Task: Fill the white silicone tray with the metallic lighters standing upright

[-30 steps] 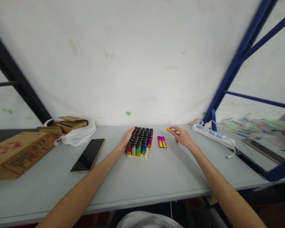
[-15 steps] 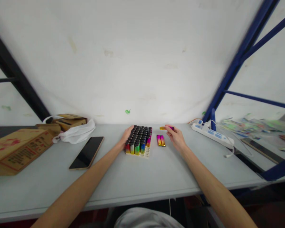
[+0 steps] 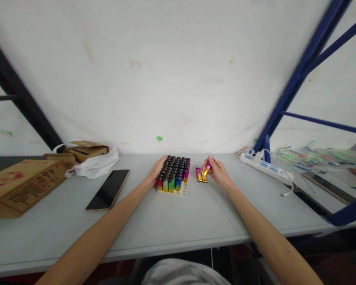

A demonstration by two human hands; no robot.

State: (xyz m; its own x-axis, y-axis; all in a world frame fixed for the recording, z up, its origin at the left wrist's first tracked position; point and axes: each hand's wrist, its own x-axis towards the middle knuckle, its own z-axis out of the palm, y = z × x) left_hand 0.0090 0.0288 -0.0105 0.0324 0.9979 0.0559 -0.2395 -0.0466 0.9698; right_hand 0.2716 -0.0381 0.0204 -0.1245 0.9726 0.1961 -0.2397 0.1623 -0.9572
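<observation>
A pale tray [image 3: 184,190] holds several upright lighters [image 3: 171,184] with black tops and red, yellow, green, blue and pink bodies. Empty holes show along its right and front edges. My left hand [image 3: 158,170] rests against the tray's left side, its fingers partly hidden behind the lighters. Right of the tray, my right hand [image 3: 217,170] pinches a pink and yellow lighter [image 3: 207,169], tilted, above two similar lighters [image 3: 199,175] lying on the table.
A black phone [image 3: 108,190], a white plastic bag [image 3: 96,164] and cardboard boxes [image 3: 26,186] are on the left. A white power strip [image 3: 265,167] with cables lies at right, beside a blue metal frame [image 3: 287,91]. Part of another person's hand shows at the far right edge.
My right hand has turned the held lighter from nearly level to a steep tilt and brought it lower, over the two lying lighters. My left hand stays at the tray.
</observation>
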